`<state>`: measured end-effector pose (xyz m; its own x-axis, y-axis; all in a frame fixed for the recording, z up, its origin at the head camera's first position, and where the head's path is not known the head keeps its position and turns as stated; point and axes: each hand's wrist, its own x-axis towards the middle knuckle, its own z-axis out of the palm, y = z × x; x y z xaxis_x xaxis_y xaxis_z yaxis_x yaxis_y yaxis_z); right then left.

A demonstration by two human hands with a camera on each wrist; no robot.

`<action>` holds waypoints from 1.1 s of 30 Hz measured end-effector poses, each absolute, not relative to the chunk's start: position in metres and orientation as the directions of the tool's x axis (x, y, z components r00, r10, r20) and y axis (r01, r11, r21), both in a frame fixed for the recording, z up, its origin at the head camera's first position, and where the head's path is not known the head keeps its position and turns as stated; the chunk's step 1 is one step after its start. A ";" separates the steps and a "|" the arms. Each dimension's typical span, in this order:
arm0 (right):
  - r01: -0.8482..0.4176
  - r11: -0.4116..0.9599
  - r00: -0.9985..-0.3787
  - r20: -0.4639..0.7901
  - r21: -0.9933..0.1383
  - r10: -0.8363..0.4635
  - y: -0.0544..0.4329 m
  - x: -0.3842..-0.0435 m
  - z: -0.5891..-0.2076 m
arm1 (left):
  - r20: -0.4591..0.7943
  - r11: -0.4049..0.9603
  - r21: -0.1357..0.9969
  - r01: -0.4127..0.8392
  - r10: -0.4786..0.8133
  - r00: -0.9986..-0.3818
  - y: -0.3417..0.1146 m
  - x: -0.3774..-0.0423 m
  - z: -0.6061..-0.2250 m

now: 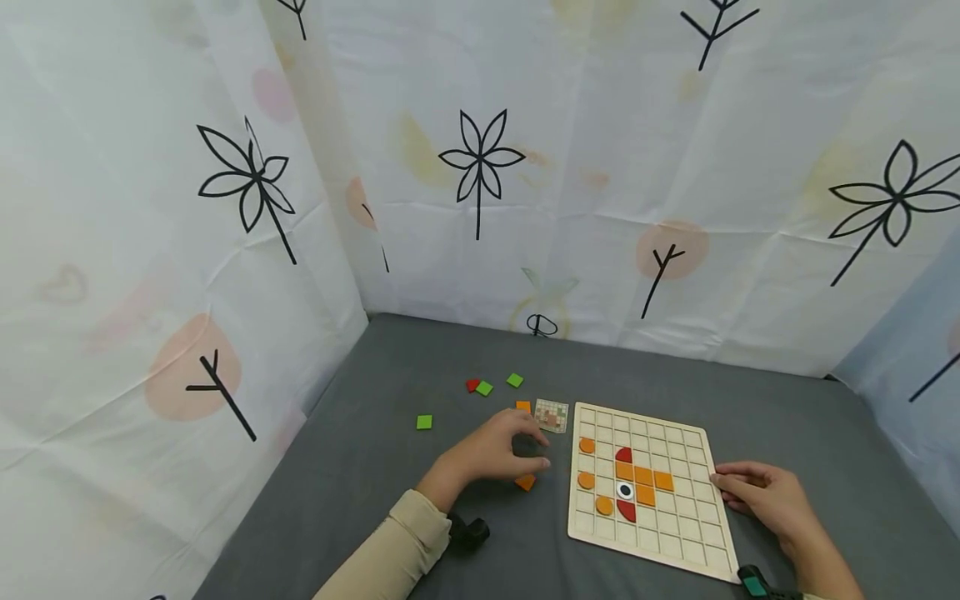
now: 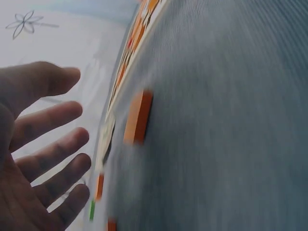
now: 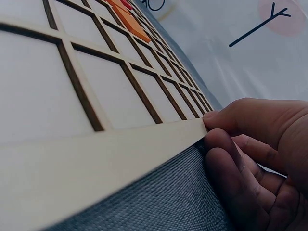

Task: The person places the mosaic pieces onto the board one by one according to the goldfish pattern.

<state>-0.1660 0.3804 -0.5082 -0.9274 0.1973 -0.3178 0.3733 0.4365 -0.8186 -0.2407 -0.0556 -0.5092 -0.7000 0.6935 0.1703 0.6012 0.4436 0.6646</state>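
Observation:
My left hand (image 1: 498,446) hovers over the table left of the board, thumb and fingers apart with nothing between them. Below it lies an orange tile (image 1: 525,482), also seen as an orange block (image 2: 138,117) in the left wrist view. My right hand (image 1: 772,498) pinches the right edge of a pale wooden grid board (image 1: 693,533), thumb on top and fingers at the side. On the board sit orange square tiles (image 1: 663,481), orange round pieces (image 1: 587,481), two red quarter-round pieces (image 1: 626,511) and a white piece with a black ring (image 1: 625,491).
A small pattern card (image 1: 551,416) lies by the board's far left corner, beside another orange tile (image 1: 522,407). Farther left are green tiles (image 1: 424,422) and a red tile (image 1: 472,385). A patterned white curtain (image 1: 585,275) stands behind the grey table (image 1: 345,475).

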 end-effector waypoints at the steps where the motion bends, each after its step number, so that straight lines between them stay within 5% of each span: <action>1: 0.377 0.434 -0.926 -0.320 -0.818 0.201 0.380 -0.166 -0.508 | 0.161 0.455 0.666 0.592 0.686 -0.709 -0.061 -0.241 -0.509; 17: 0.381 0.423 -0.924 -0.325 -0.822 0.201 0.379 -0.164 -0.511 | 0.017 0.577 0.622 0.529 0.666 -0.746 -0.085 -0.228 -0.521; 33: 0.382 0.430 -0.923 -0.319 -0.818 0.214 0.379 -0.166 -0.510 | 0.093 0.507 0.668 0.544 0.669 -0.738 -0.065 -0.233 -0.514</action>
